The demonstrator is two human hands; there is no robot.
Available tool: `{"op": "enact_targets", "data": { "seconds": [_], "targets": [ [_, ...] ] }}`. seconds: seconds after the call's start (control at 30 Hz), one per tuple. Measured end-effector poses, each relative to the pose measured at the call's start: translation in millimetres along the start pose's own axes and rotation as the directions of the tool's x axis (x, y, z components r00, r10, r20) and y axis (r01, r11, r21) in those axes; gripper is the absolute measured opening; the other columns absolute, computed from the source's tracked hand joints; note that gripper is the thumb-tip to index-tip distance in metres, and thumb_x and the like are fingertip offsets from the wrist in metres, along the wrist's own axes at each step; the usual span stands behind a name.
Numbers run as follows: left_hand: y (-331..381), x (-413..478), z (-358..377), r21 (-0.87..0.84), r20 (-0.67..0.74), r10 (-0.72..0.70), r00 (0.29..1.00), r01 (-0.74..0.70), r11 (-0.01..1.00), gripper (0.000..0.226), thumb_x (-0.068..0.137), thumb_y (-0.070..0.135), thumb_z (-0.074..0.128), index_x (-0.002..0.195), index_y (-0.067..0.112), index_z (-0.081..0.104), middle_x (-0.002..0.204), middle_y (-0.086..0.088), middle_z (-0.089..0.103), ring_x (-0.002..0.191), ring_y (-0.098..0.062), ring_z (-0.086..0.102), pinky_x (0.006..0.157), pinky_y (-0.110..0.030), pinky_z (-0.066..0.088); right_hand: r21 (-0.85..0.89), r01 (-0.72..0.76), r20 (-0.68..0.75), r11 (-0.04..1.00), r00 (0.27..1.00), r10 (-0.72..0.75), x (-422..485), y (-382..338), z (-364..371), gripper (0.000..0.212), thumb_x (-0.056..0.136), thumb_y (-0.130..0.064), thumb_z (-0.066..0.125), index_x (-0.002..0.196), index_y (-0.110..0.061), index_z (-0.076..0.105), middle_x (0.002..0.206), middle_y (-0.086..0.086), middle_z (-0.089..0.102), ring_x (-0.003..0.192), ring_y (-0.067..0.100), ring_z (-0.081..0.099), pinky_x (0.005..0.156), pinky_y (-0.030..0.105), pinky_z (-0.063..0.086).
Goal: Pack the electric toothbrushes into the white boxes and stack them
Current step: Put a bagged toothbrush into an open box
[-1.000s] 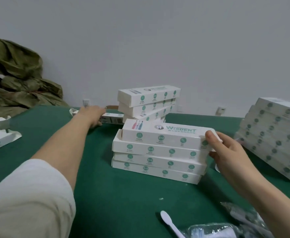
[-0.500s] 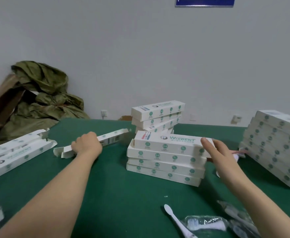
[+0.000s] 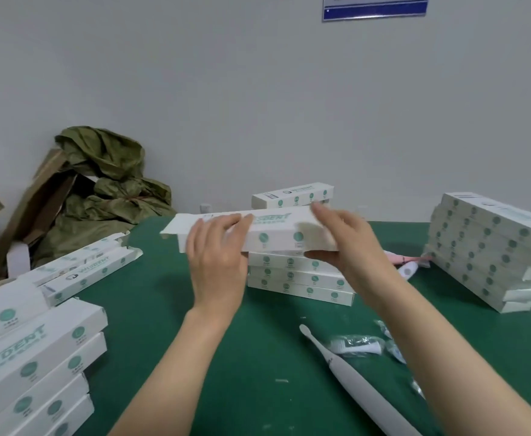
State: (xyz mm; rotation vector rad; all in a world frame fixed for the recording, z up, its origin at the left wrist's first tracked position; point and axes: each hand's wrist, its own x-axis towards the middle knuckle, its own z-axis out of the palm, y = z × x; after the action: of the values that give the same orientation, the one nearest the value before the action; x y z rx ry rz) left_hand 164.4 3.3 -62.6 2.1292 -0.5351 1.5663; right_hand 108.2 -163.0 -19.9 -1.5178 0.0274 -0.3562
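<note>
I hold a long white box (image 3: 276,236) with green dots in the air over the green table (image 3: 169,313), its left end flap open. My left hand (image 3: 218,262) grips its left part. My right hand (image 3: 349,243) grips its right end, thumb under and fingers on top. Behind and below the box is a stack of shut white boxes (image 3: 300,278). A white electric toothbrush (image 3: 352,382) lies on the table at the lower right, its head pointing away from me. Beside it lie brush heads in clear wrappers (image 3: 356,344).
More white boxes are piled at the right (image 3: 490,250), at the lower left (image 3: 34,363) and at the back (image 3: 292,196). Open boxes (image 3: 85,272) lie at the left. A green sack (image 3: 107,190) and brown cardboard (image 3: 31,202) rest against the wall. A pink toothbrush (image 3: 397,258) lies behind my right hand.
My left hand has lifted the open box from the table's back left toward the middle. My right hand left the stack and took hold of that box's right end. The camera tilted up.
</note>
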Motion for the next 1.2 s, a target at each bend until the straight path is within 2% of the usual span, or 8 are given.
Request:
{"op": "enact_targets", "data": {
  "seconds": [0.1, 0.23, 0.43, 0.6, 0.7, 0.8, 0.97, 1.2],
  "targets": [
    [3.2, -0.4, -4.6, -0.016, 0.143, 0.085, 0.986, -0.083, 0.996, 0.064, 0.055, -0.011, 0.081, 0.115, 0.004, 0.066, 0.115, -0.021, 0.060, 0.111, -0.041, 0.054, 0.105, -0.056, 0.028, 0.049, -0.013, -0.136, 0.999, 0.990, 0.020, -8.7, 8.5, -1.7, 0.041, 0.080, -0.024, 0.073, 0.114, -0.015, 0.053, 0.111, 0.006, 0.065, 0.087, 0.016, 0.070, 0.078, 0.033, 0.058],
    [-13.9, 16.5, -15.4, -0.168, 0.340, -0.273, 0.900, 0.344, 0.924, 0.121, 0.050, 0.041, 0.088, 0.148, 0.033, 0.017, 0.154, 0.001, 0.002, 0.138, -0.009, -0.001, 0.110, -0.042, 0.002, 0.097, 0.014, -0.237, 0.995, 0.971, 0.009, -13.5, 9.8, -20.3, 0.043, 0.081, -0.017, 0.071, 0.119, -0.010, 0.052, 0.113, 0.007, 0.062, 0.091, 0.021, 0.068, 0.082, 0.036, 0.056],
    [-15.8, 31.4, -24.3, -0.731, 0.625, -0.310, 0.716, 0.676, 0.088, 0.139, 0.038, 0.038, 0.090, 0.149, 0.026, 0.007, 0.135, 0.003, 0.049, 0.124, -0.012, 0.049, 0.108, -0.042, 0.037, 0.374, -0.038, -0.064, 0.927, 0.996, 0.067, -13.4, 8.1, -35.9, 0.012, 0.083, -0.009, 0.065, 0.089, -0.008, 0.055, 0.107, 0.013, 0.067, 0.087, 0.018, 0.067, 0.068, 0.025, 0.058],
    [-2.3, 38.0, -37.8, -0.811, 0.583, -0.384, 0.716, 0.478, -0.338, 0.064, 0.067, 0.014, 0.078, 0.124, 0.022, 0.050, 0.119, -0.005, 0.066, 0.109, -0.018, 0.063, 0.083, -0.031, 0.054, 0.376, -0.251, 0.133, 0.892, 0.967, 0.216, -15.3, 12.2, -27.7, 0.033, 0.066, -0.016, 0.070, 0.097, -0.004, 0.062, 0.089, 0.007, 0.071, 0.076, 0.015, 0.069, 0.063, 0.026, 0.056],
    [5.6, 53.2, -53.6, -0.876, 0.481, -0.457, 0.748, 0.434, -0.213, 0.059, 0.074, 0.022, 0.069, 0.129, 0.018, 0.050, 0.109, 0.000, 0.069, 0.097, -0.014, 0.066, 0.082, -0.030, 0.054, -0.179, -0.162, 0.186, 0.970, 0.963, 0.195, -18.7, 12.7, -21.2, 0.050, 0.072, -0.032, 0.073, 0.115, -0.011, 0.060, 0.109, -0.001, 0.068, 0.095, 0.014, 0.065, 0.081, 0.028, 0.051],
    [13.1, 64.0, -77.4, -0.887, 0.347, -0.300, 0.889, 0.414, 0.202, 0.046, 0.066, 0.056, 0.075, 0.108, 0.044, 0.060, 0.105, 0.009, 0.071, 0.098, -0.011, 0.066, 0.079, -0.023, 0.054, -0.534, 0.064, 0.081, 0.843, 0.996, -0.024, -23.9, 5.5, -13.7, 0.037, 0.081, -0.041, 0.067, 0.114, -0.032, 0.053, 0.111, -0.019, 0.056, 0.100, -0.001, 0.052, 0.070, 0.016, 0.044],
    [34.7, 59.7, -79.5, -0.609, 0.456, 0.051, 0.889, 0.270, 0.746, 0.040, 0.070, 0.065, 0.067, 0.104, 0.047, 0.056, 0.100, 0.016, 0.063, 0.086, 0.001, 0.056, 0.073, -0.012, 0.044, -0.014, 0.094, 0.093, 0.995, 0.991, -0.092, -33.9, -15.0, 15.9, 0.037, 0.099, -0.040, 0.036, 0.106, -0.016, 0.063, 0.102, 0.004, 0.070, 0.097, 0.017, 0.065, 0.087, 0.027, 0.053],
    [58.2, 44.9, -63.8, -0.541, 0.436, 0.124, 0.891, 0.149, 0.827, 0.040, 0.078, 0.053, 0.052, 0.113, 0.034, 0.058, 0.095, 0.025, 0.051, 0.091, 0.010, 0.047, 0.077, -0.004, 0.033, 0.211, 0.076, 0.100, 0.975, 0.990, -0.099, -46.8, -27.2, 20.1, 0.045, 0.101, -0.041, 0.032, 0.109, -0.012, 0.064, 0.117, 0.016, 0.065, 0.110, 0.024, 0.063, 0.098, 0.040, 0.047]
  ]
}}
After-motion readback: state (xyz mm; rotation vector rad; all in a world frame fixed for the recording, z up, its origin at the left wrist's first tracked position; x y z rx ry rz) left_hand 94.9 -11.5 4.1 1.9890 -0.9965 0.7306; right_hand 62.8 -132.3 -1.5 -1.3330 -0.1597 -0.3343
